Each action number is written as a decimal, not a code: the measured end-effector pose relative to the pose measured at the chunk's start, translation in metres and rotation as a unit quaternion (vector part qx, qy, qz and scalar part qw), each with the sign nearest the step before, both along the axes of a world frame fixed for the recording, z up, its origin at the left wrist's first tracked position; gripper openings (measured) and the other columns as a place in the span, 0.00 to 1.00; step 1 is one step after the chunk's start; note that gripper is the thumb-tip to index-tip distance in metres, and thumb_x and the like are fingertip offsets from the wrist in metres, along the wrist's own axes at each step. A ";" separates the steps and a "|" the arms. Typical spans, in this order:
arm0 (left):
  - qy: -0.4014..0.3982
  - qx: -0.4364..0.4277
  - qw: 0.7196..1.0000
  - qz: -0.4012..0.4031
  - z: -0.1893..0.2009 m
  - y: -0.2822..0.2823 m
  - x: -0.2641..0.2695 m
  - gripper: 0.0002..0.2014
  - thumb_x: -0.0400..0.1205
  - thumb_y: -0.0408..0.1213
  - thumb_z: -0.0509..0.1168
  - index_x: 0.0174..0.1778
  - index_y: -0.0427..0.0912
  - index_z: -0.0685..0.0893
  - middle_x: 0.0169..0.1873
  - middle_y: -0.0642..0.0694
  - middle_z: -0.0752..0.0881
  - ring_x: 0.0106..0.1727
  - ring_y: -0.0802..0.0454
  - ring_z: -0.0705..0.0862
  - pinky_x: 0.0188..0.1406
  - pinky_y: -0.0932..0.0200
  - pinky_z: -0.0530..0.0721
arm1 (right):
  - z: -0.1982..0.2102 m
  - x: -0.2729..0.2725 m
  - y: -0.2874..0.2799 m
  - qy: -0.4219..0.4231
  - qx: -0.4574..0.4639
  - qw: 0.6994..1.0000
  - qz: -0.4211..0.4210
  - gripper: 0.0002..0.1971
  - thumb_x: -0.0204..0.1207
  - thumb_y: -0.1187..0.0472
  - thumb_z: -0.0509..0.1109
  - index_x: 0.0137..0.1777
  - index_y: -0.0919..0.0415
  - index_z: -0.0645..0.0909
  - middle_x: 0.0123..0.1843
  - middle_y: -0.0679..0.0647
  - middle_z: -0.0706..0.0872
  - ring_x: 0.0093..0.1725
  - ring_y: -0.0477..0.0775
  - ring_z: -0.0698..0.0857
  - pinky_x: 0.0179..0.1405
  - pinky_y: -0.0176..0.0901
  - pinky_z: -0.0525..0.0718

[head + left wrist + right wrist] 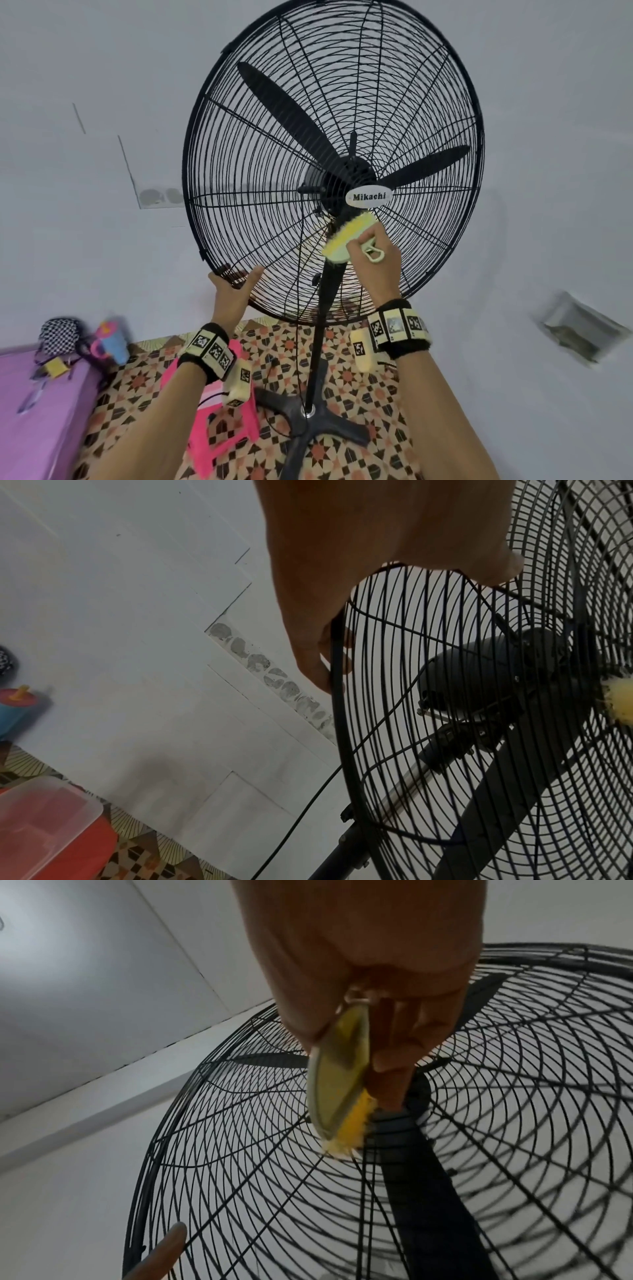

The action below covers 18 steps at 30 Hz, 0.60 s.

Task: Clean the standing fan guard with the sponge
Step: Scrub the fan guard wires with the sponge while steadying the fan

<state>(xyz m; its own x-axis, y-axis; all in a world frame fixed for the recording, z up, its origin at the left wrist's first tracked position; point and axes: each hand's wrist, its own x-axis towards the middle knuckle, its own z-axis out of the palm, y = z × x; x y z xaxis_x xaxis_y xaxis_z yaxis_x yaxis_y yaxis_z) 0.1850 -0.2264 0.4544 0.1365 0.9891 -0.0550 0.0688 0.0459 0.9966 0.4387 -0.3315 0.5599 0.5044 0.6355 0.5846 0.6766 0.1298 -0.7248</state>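
A large black wire fan guard (334, 164) is filling the centre and upper right of the head view, sitting on a black pole (317, 359) that is running down to a black cross-shaped base (310, 421) at the lower centre. Behind the wires, black blades (284, 113) are showing, and a white oval badge (369, 197) reading "Mikachi" is sitting at the hub.

The right hand (378, 260), just below and right of the badge, is gripping a pale green plastic scrubber with a yellow sponge face (347, 238); the fingers are curling round its handle. The sponge is pressing against the front wires just under the hub. In the right wrist view the same sponge (342, 1080) is hanging from the closed fingers at the top centre, its yellow edge touching the wires beside the hub.

The left hand (236, 289) is holding the guard's lower left rim, thumb spread toward the right. In the left wrist view this hand (342, 574) is reaching in from the top, its fingers wrapping over the black rim (337, 669).

At the lower left of the head view a pink plastic stool (219, 425) is standing on a patterned floor (359, 387), and a purple surface (30, 411) is carrying a blue and pink cup (111, 339).
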 end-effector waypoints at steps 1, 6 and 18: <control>0.005 -0.007 1.000 -0.001 0.000 0.000 0.000 0.74 0.63 0.84 0.72 0.88 0.59 0.28 0.92 0.45 0.57 0.88 0.38 0.66 0.80 0.21 0.70 | 0.001 0.003 -0.001 -0.018 -0.018 1.000 -0.012 0.07 0.79 0.61 0.73 0.45 0.57 0.77 0.30 0.45 0.82 0.26 0.43 0.80 0.23 0.42 0.77; 0.013 -0.042 0.999 -0.008 -0.005 -0.003 0.001 0.77 0.61 0.84 0.73 0.84 0.61 0.20 0.93 0.49 0.50 0.89 0.34 0.64 0.77 0.13 0.65 | 0.019 -0.005 -0.007 -0.065 0.060 0.994 0.071 0.09 0.84 0.56 0.74 0.47 0.57 0.77 0.30 0.48 0.84 0.26 0.47 0.82 0.21 0.39 0.76; -0.011 -0.016 1.000 -0.009 0.003 -0.005 0.003 0.83 0.54 0.87 0.71 0.87 0.51 0.22 0.93 0.44 0.47 0.90 0.36 0.61 0.86 0.28 0.62 | 0.026 -0.006 -0.005 -0.085 0.096 0.990 0.054 0.13 0.84 0.51 0.74 0.48 0.58 0.77 0.30 0.47 0.83 0.26 0.46 0.82 0.19 0.38 0.75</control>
<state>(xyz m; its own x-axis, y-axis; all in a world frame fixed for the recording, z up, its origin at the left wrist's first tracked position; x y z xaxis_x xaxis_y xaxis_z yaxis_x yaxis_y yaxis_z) 0.1880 -0.2315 0.4578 0.1553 0.9844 -0.0830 0.0484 0.0763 0.9959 0.4330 -0.3369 0.5860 0.3228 0.5496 0.7705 0.7617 0.3324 -0.5562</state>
